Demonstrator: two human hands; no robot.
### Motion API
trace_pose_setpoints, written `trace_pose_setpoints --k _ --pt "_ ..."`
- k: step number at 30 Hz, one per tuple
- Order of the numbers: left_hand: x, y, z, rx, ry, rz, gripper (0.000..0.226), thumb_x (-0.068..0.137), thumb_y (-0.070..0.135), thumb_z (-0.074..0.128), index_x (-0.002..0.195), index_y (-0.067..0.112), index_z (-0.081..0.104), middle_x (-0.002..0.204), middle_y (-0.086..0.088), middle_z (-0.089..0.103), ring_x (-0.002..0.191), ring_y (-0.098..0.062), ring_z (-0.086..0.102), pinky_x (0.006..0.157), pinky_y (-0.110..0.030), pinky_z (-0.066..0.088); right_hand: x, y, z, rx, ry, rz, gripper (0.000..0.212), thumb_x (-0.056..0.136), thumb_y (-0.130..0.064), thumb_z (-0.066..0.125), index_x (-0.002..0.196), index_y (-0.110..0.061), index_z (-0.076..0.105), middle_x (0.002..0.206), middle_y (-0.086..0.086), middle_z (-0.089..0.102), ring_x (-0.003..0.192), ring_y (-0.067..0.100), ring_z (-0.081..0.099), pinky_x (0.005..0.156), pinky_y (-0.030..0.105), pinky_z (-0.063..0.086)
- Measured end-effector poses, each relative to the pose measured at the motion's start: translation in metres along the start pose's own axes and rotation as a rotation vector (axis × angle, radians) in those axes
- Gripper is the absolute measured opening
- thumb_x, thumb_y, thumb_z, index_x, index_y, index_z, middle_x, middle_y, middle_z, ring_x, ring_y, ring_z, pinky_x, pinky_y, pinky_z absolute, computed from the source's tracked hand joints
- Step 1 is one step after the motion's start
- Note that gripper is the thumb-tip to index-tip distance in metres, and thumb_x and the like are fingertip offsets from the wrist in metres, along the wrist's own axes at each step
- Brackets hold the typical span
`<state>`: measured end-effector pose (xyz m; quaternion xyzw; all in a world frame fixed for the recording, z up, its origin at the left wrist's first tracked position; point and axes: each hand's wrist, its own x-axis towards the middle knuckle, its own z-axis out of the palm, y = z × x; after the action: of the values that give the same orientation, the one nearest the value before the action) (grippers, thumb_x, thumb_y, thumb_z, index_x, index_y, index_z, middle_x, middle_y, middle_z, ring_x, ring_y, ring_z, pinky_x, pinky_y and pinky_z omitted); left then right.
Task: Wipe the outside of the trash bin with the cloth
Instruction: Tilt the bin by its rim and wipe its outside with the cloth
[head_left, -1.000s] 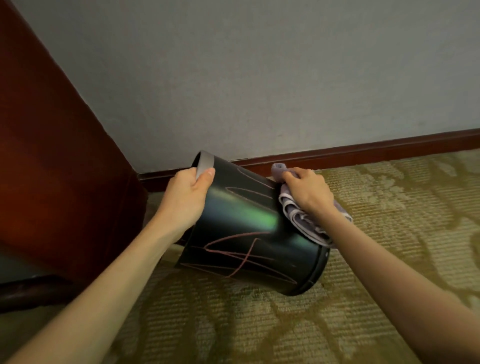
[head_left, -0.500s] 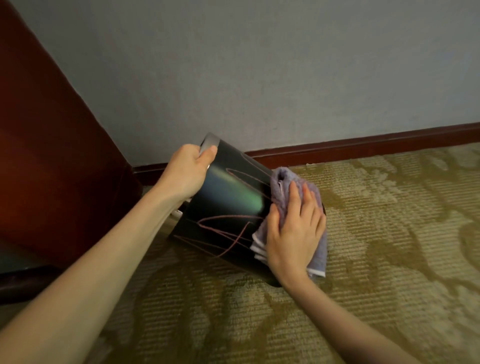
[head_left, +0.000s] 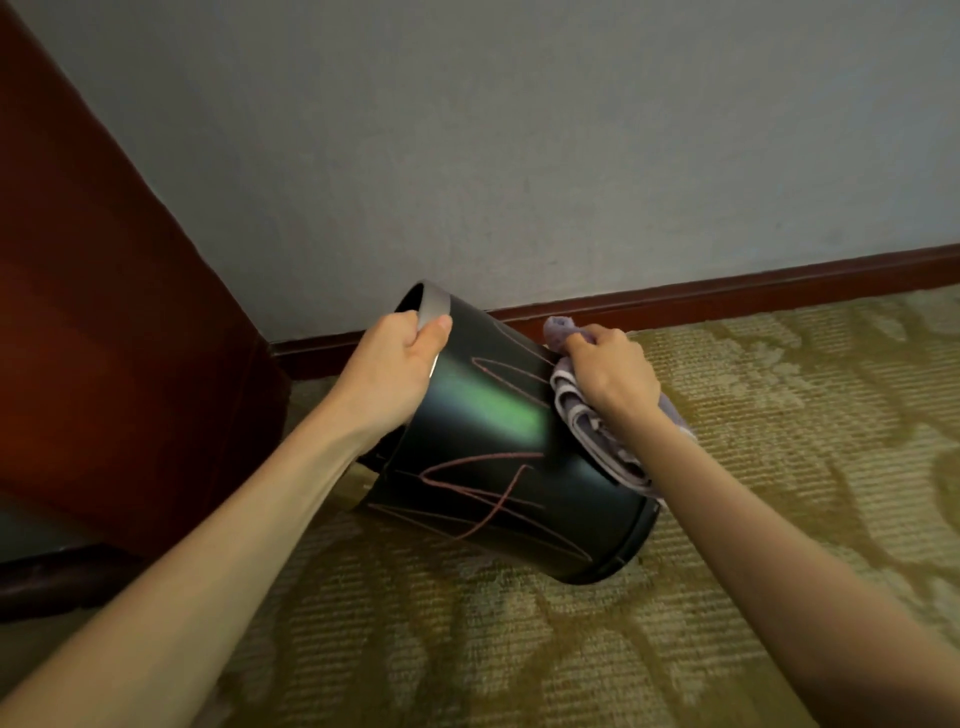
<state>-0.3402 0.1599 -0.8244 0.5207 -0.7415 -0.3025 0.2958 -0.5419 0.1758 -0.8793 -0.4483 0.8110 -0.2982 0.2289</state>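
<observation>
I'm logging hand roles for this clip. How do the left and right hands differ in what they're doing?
The left hand grips the bin by its rim, fingers hooked inside; the right hand clutches the bunched cloth. The left touches the bin directly; the right presses the cloth against the bin's far side. The left sits at the raised open end, the right further along the wall. Both are closed and bare.

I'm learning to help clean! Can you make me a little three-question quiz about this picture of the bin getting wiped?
1. True or false: the dark, shiny round trash bin stands upright on the patterned carpet.
2. Which hand grips the bin's grey rim?
3. The folded grey cloth is pressed by: A) left hand B) right hand

Key: 1 false, it is tilted; 2 left; 3 B.
</observation>
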Motion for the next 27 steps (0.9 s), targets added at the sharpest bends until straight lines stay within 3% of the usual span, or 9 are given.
trace_pose_setpoints --k 6,9,14,21,23,25,27 --pt "0.009 -0.011 -0.008 0.042 0.002 -0.06 0.056 0.1 0.037 0.039 0.092 -0.015 0.056 0.077 -0.017 0.052 0.071 -0.036 0.055 0.066 -0.049 0.043 -0.032 0.002 0.019 -0.053 0.167 -0.104 0.046 0.091 -0.035 0.038 0.134 -0.022 0.048 0.136 0.009 0.052 0.126 0.032 0.043 0.106 0.046 0.027" --pt "0.015 -0.012 -0.008 0.031 0.006 -0.07 0.055 0.1 0.036 0.04 0.089 -0.015 0.055 0.076 -0.013 0.05 0.07 -0.026 0.05 0.065 -0.039 0.036 -0.064 0.002 0.033 -0.025 0.301 -0.162 0.05 0.093 -0.037 0.04 0.14 -0.023 0.041 0.146 0.004 0.043 0.136 0.025 0.033 0.113 0.043 0.021" --pt "0.013 -0.018 -0.013 -0.023 0.011 -0.09 0.054 0.099 0.036 0.042 0.09 -0.015 0.058 0.075 -0.014 0.054 0.071 -0.024 0.054 0.066 -0.036 0.038 -0.103 -0.003 0.056 -0.04 0.462 -0.221 0.054 0.09 -0.039 0.038 0.138 -0.015 0.046 0.144 0.009 0.046 0.135 0.029 0.037 0.112 0.044 0.021" --pt "0.003 -0.023 -0.014 -0.136 0.014 -0.154 0.05 0.097 0.039 0.042 0.094 -0.006 0.062 0.089 -0.007 0.05 0.079 -0.021 0.047 0.071 -0.038 0.037 -0.071 -0.012 0.041 -0.021 0.298 -0.247 0.047 0.093 -0.035 0.04 0.137 -0.021 0.045 0.142 0.001 0.048 0.135 0.02 0.035 0.113 0.038 0.016" --pt "-0.001 -0.021 -0.013 -0.128 0.009 -0.14 0.053 0.097 0.039 0.041 0.095 -0.011 0.059 0.087 -0.008 0.052 0.079 -0.022 0.05 0.071 -0.045 0.043 -0.056 -0.018 0.035 0.005 0.246 -0.234 0.041 0.091 -0.034 0.04 0.128 -0.021 0.053 0.133 0.001 0.055 0.125 0.022 0.044 0.108 0.04 0.022" --pt "-0.006 -0.018 -0.012 -0.125 -0.007 -0.114 0.056 0.097 0.039 0.04 0.1 -0.014 0.056 0.086 -0.011 0.056 0.079 -0.025 0.055 0.08 -0.056 0.048 -0.039 -0.025 0.027 0.03 0.183 -0.192 0.034 0.089 -0.034 0.039 0.111 -0.019 0.06 0.116 0.005 0.063 0.109 0.027 0.053 0.098 0.042 0.03" --pt "-0.009 -0.014 -0.01 -0.135 -0.01 -0.091 0.056 0.096 0.039 0.04 0.101 -0.015 0.055 0.086 -0.015 0.059 0.078 -0.035 0.061 0.084 -0.059 0.048 -0.023 -0.03 0.018 0.037 0.091 -0.128 0.034 0.088 -0.036 0.039 0.104 -0.019 0.064 0.108 0.01 0.067 0.101 0.032 0.056 0.093 0.043 0.035"
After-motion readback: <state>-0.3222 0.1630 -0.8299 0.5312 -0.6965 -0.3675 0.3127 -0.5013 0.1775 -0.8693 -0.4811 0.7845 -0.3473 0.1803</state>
